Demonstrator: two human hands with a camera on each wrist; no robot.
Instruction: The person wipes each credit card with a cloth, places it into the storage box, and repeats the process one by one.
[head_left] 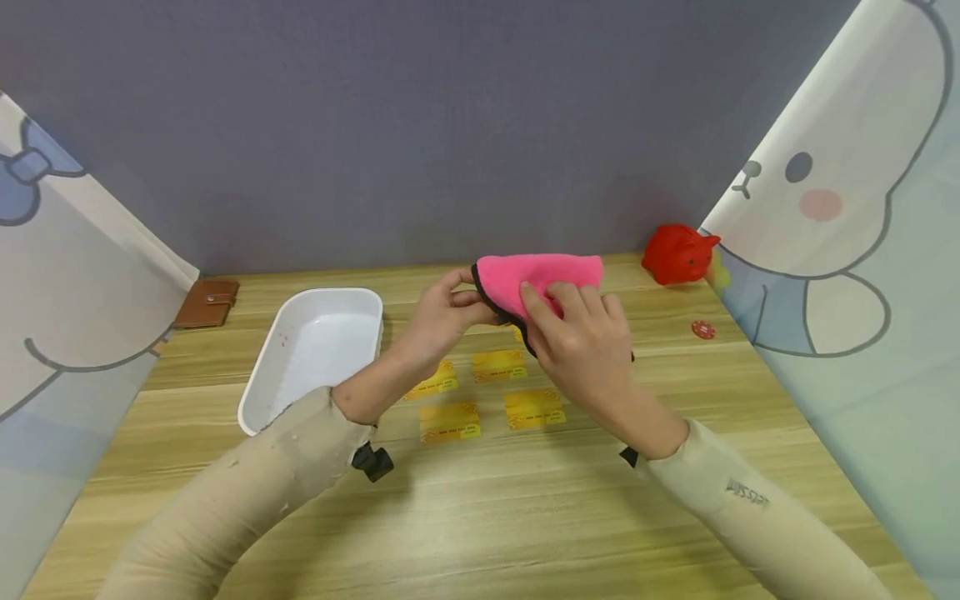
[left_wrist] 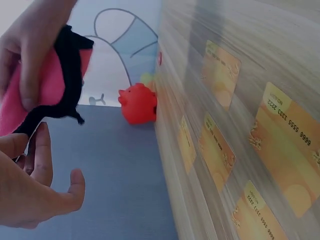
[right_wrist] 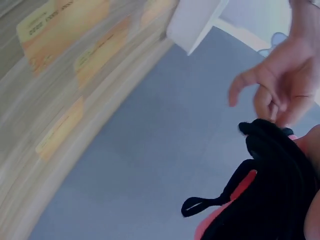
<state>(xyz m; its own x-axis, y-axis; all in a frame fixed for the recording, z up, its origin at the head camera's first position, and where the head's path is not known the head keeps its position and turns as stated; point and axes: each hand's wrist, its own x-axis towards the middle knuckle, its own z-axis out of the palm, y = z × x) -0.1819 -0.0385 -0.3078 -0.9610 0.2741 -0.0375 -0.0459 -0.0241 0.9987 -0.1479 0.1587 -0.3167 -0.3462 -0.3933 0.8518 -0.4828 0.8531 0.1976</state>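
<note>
A pink cloth [head_left: 540, 275] with black edging is held up above the table between both hands. My left hand [head_left: 442, 312] pinches its left edge with thumb and fingers; the left wrist view shows this pinch on the black border. My right hand [head_left: 581, 333] grips the cloth's front from the right, fingers bent into the pink side. In the right wrist view a black loop [right_wrist: 200, 204] hangs from the cloth. Beneath the hands, several gold cards [head_left: 534, 408] lie spread on the table, one partly hidden by the cloth.
To the left stands a white tray [head_left: 330, 333], and a brown wallet [head_left: 207, 302] lies by the back left corner. A red piggy bank [head_left: 678, 254] sits at the back right, with a red chip [head_left: 703, 330] in front. A grey panel [head_left: 450, 133] rises behind the table.
</note>
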